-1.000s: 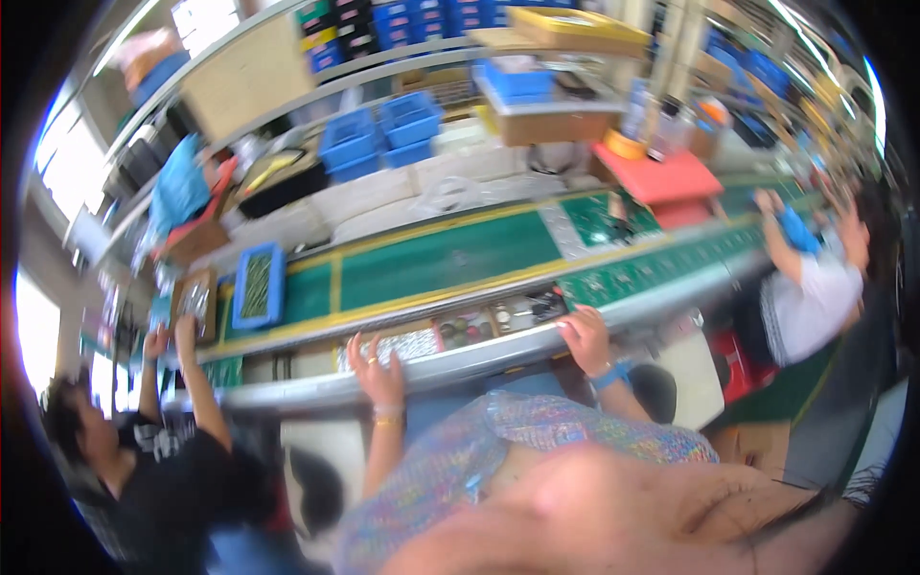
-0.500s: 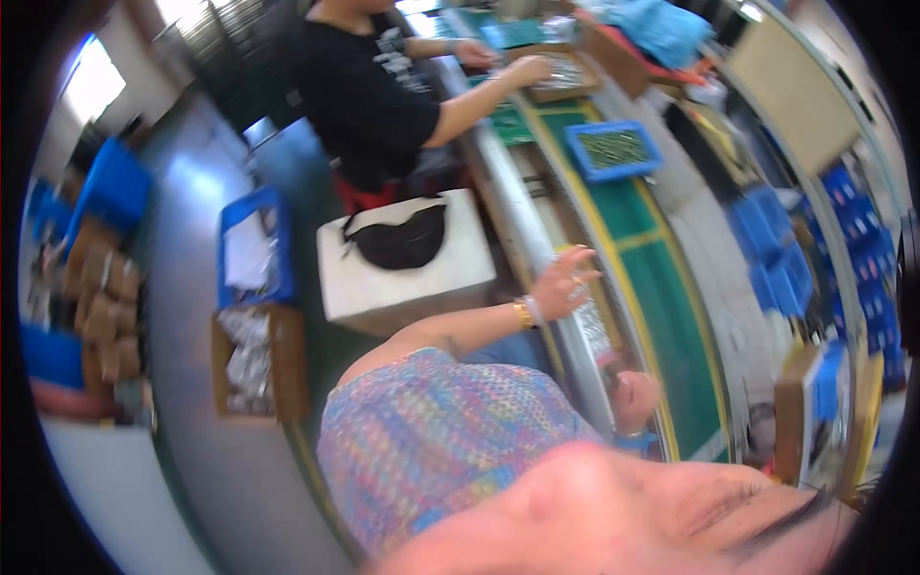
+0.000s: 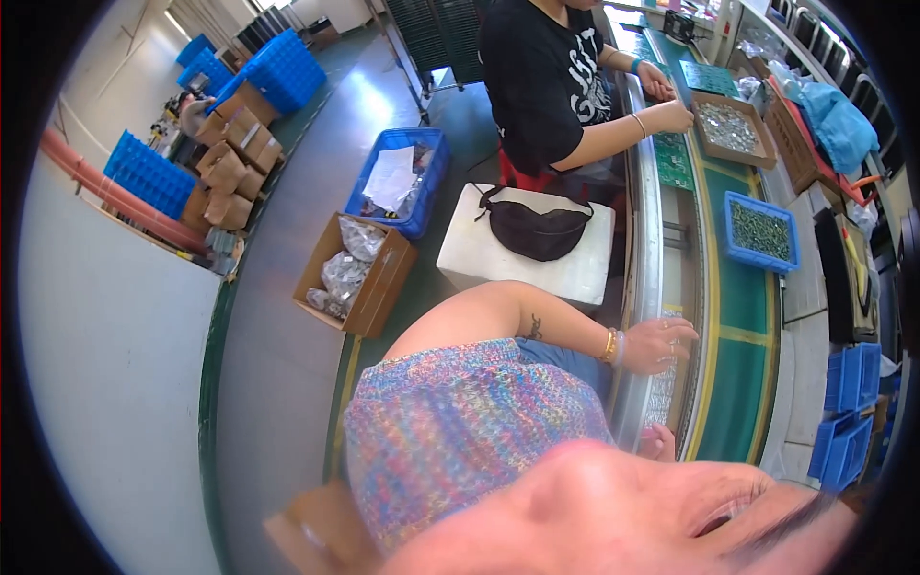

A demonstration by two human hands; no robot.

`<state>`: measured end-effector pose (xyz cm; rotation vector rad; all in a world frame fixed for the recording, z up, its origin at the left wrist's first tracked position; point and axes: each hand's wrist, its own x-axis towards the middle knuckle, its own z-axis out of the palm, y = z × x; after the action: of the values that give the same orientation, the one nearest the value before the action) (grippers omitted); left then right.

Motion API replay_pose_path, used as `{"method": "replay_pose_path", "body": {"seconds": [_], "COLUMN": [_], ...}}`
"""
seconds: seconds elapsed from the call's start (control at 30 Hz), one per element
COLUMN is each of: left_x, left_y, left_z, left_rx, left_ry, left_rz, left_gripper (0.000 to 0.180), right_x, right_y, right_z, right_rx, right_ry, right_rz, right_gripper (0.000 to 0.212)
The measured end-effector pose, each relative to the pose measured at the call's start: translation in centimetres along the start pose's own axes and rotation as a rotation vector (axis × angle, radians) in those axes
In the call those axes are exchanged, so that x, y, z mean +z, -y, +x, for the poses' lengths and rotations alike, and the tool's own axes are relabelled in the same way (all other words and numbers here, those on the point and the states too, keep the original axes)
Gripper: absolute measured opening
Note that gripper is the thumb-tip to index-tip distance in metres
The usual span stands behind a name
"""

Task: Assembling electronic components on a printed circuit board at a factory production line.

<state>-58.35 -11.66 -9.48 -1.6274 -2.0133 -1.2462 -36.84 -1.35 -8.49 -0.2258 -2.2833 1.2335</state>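
My left hand (image 3: pixel 657 347), with a gold bracelet and a pale band at the wrist, reaches over the metal rail (image 3: pixel 646 287) of the work line. Its fingers are stretched and slightly apart, and nothing shows between them. Beneath and beside it lies a pale, silvery patterned panel (image 3: pixel 661 395), too unclear to name. Only a small part of my right hand (image 3: pixel 658 443) shows, close to the near end of that panel. The rest of it is hidden, so its grip does not show.
Beyond my left hand, a co-worker (image 3: pixel 546 91) handles something small near a carton of shiny parts (image 3: pixel 730 129). A blue tray of green parts (image 3: pixel 760 233) stands on the green belt (image 3: pixel 743 302). Behind are a white block (image 3: pixel 460 235) with a black waist bag (image 3: pixel 541 230) and a carton of bags (image 3: pixel 374 297).
The whole view has swung, shifting the scene rightward and downward. My left hand's fingers now stretch out over the rail, and my right hand is more hidden than before.
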Motion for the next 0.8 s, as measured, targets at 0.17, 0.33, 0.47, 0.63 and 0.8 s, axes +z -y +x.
{"method": "replay_pose_path", "body": {"seconds": [0.17,0.33,0.47,0.63,0.8], "left_x": [-0.6,-0.7,-0.8,-0.5,-0.7], "left_y": [-0.1,0.3,0.4,0.6,0.4], "left_z": [-0.5,-0.6,-0.4,-0.7,-1.0], "left_rx": [-0.004,0.051,0.079,0.113,0.113], "left_ry": [-0.026,-0.046,-0.065,-0.06,-0.062], "left_rz": [0.049,-0.021,-0.031,-0.058,-0.057], "left_gripper": [0.027,0.021,0.017,0.015,0.014], "right_x": [0.5,0.8,1.1,0.9,1.0], "right_y": [-1.4,-2.0,-2.1,-1.9,-1.2], "right_z": [0.0,-0.6,-0.4,-0.2,0.2], "right_rx": [-0.009,0.1,0.088,0.128,0.185], "right_ry": [0.002,-0.054,-0.102,-0.1,-0.133], "right_rz": [0.114,0.279,0.306,0.32,0.406], "right_gripper": [0.042,0.042,0.041,0.042,0.042]}}
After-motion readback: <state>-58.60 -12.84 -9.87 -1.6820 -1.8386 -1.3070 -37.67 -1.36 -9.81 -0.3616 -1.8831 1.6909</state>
